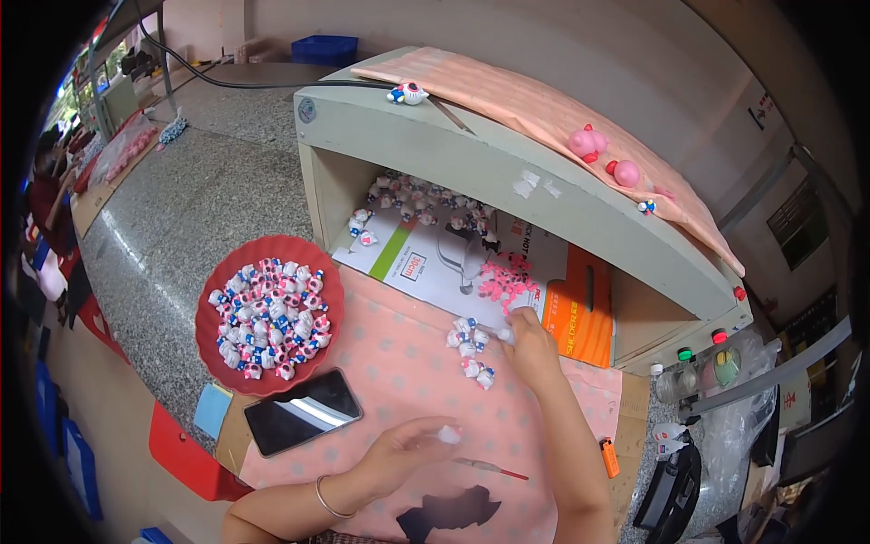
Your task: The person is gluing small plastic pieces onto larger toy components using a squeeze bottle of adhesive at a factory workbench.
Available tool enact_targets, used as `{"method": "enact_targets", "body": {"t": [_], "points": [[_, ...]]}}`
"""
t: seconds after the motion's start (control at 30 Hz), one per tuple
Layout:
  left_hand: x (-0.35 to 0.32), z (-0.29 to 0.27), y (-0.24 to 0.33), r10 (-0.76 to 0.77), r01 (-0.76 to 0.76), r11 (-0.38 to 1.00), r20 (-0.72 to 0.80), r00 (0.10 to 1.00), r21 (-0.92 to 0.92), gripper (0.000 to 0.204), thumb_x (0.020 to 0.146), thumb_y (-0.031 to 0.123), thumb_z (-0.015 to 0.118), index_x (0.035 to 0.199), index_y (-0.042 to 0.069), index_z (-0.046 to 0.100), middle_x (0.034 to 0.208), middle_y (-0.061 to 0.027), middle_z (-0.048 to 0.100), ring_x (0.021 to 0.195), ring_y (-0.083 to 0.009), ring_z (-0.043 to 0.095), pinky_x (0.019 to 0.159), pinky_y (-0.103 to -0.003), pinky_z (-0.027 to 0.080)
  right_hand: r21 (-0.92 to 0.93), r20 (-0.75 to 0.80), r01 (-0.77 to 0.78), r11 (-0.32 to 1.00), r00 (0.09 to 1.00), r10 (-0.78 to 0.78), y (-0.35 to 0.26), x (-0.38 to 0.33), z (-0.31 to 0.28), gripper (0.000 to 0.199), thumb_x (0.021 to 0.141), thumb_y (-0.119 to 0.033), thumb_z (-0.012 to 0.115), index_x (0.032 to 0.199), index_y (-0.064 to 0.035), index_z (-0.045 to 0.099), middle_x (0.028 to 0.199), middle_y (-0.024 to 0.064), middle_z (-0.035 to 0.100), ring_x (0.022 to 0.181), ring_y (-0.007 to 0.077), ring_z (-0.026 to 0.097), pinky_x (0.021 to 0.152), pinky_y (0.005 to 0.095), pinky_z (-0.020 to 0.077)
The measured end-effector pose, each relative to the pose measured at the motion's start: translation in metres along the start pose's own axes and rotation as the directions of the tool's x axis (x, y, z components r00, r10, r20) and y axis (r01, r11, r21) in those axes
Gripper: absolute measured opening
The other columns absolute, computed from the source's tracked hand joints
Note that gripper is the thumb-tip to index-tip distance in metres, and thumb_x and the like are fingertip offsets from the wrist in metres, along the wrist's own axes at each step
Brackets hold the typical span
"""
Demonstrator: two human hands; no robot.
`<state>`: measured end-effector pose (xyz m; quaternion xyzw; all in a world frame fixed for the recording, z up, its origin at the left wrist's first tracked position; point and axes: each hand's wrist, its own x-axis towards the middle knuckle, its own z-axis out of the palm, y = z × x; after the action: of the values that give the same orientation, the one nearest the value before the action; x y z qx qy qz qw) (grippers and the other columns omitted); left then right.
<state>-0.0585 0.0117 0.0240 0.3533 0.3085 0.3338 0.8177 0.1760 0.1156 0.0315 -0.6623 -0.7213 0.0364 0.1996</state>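
My left hand [410, 455] pinches a small white piece [449, 435] above the pink dotted cloth [390, 363]. Reaching to the front of the cubby, my right hand [533, 346] has its fingers closed by the small pink pieces [504, 279]. A blurred white thing shows beside those fingers; its kind is unclear. Just left of this hand lie several white, blue and pink cat-like figurines [467, 340]. A thin brush-like tool with a red end [503, 471] lies on the cloth near my left hand.
A red bowl [207, 340] of figurines stands left, beside a black phone [304, 412]. More figurines [426, 199] sit on cardboard inside the grey cubby [362, 131], whose walls surround my right hand's reach. An orange lighter [609, 458] and small bottles [680, 381] are right.
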Motion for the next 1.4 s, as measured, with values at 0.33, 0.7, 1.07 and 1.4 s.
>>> {"method": "enact_targets", "body": {"t": [0.33, 0.7, 1.07, 1.4], "points": [[0.004, 0.017, -0.012, -0.007, 0.006, 0.999, -0.019, 1.0, -0.049, 0.035, 0.08, 0.003, 0.056, 0.114, 0.005, 0.05, 0.105, -0.0061, 0.056, 0.094, -0.0128, 0.054, 0.083, -0.024, 0.043, -0.13, -0.005, 0.16, 0.978, 0.987, -0.162, 0.018, -0.006, -0.006, 0.034, 0.063, -0.004, 0.065, 0.094, -0.004, 0.052, 0.1, 0.0066, 0.05, 0.085, 0.0282, 0.055, 0.069, 0.038, 0.0473], [0.004, 0.026, -0.005, -0.034, 0.033, 0.998, -0.03, 0.999, -0.058, 0.032, 0.08, 0.003, 0.055, 0.112, 0.002, 0.051, 0.104, -0.0078, 0.056, 0.095, -0.0147, 0.055, 0.084, -0.026, 0.043, 0.061, -0.072, 0.107, 0.992, 0.992, -0.102, 0.01, 0.004, -0.029, 0.036, 0.063, -0.002, 0.061, 0.098, -0.0064, 0.053, 0.103, 0.0078, 0.05, 0.09, 0.0279, 0.054, 0.071, 0.0372, 0.0467], [0.0, 0.025, 0.007, -0.035, 0.032, 0.996, -0.035, 0.999, -0.083, 0.031, 0.081, 0.003, 0.054, 0.111, 0.003, 0.051, 0.104, -0.0074, 0.056, 0.095, -0.0146, 0.054, 0.084, -0.026, 0.043, -0.153, 0.015, 0.131, 0.979, 0.991, -0.131, 0.022, 0.009, -0.012, 0.026, 0.062, 0.0, 0.06, 0.088, -0.0046, 0.059, 0.093, 0.0099, 0.052, 0.085, 0.0283, 0.054, 0.07, 0.0375, 0.0458], [0.004, 0.027, 0.001, -0.054, 0.051, 0.994, -0.028, 0.998, -0.098, 0.033, 0.081, 0.001, 0.054, 0.114, 0.003, 0.049, 0.107, -0.0087, 0.055, 0.099, -0.0198, 0.053, 0.086, -0.031, 0.043, 0.136, -0.227, 0.059, 0.989, 0.973, -0.027, 0.037, -0.022, -0.032, 0.027, 0.064, 0.002, 0.059, 0.09, -0.0035, 0.056, 0.092, 0.0094, 0.052, 0.081, 0.029, 0.055, 0.067, 0.0365, 0.0461]]}}
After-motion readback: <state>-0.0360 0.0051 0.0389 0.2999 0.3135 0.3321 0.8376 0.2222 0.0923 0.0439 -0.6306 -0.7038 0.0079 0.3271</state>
